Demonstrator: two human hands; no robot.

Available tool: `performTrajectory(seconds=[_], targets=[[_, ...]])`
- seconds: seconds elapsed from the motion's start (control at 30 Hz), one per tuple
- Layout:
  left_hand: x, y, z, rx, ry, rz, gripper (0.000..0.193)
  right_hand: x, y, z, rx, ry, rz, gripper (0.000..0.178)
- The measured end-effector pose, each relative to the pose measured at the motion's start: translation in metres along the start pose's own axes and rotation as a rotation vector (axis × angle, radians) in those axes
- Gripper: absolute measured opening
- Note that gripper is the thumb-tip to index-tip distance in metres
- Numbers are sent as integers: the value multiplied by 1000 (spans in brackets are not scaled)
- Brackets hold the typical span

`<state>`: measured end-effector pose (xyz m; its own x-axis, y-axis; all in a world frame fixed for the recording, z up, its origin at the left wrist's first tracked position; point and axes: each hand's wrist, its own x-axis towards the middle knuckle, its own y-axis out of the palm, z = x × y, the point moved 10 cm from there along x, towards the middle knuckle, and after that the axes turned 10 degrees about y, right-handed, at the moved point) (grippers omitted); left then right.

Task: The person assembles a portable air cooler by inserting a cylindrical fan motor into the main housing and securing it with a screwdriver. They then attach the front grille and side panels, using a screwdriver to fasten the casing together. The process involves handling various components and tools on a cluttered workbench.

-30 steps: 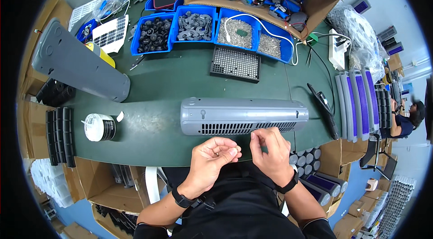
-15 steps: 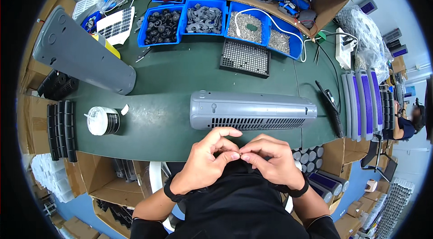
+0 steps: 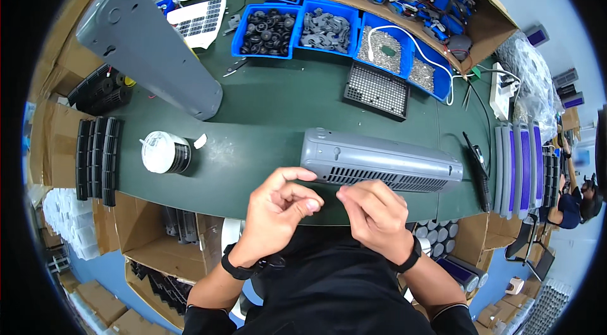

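My left hand (image 3: 275,211) is at the table's near edge, its index finger curved up and apart while the thumb presses to the curled middle finger. Opposite it, my right hand (image 3: 378,216) has thumb and fingertips pinched together. Anything in either pinch is too small to make out. A gap separates the two hands. Just beyond them lies a long grey plastic housing (image 3: 386,155) with slotted vents along its near side. My right fingers are in front of its lower edge.
A tall grey housing (image 3: 152,50) stands at left, near a white tub (image 3: 165,153). Blue bins (image 3: 265,31) of small parts, a black perforated tray (image 3: 377,90) and a cardboard box (image 3: 484,31) line the back. A black corded tool (image 3: 478,174) lies right. A person (image 3: 569,202) sits far right.
My fingertips, which met around something tiny, have drawn apart, the left hand moving left. The view has shifted, so the table items appear farther right.
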<state>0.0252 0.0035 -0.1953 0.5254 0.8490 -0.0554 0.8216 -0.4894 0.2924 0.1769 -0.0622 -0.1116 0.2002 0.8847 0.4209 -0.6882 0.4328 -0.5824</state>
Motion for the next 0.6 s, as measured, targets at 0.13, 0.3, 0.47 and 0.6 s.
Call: performTrajectory(seconds=[0.13,0.3,0.47,0.6], targets=[[-1,-24,-10,3,25,-80,35,2,14,4,-128,-134,-90,25],[-2,-38,-14,-4,53,-130,32,2,22,9,-183,-152,-110,29],[-1,-46,-20,-15,69,-166,30,3,25,10,-171,-163,-116,29],[5,-51,-29,2,75,-187,30,1,27,7,-158,-164,-113,28]])
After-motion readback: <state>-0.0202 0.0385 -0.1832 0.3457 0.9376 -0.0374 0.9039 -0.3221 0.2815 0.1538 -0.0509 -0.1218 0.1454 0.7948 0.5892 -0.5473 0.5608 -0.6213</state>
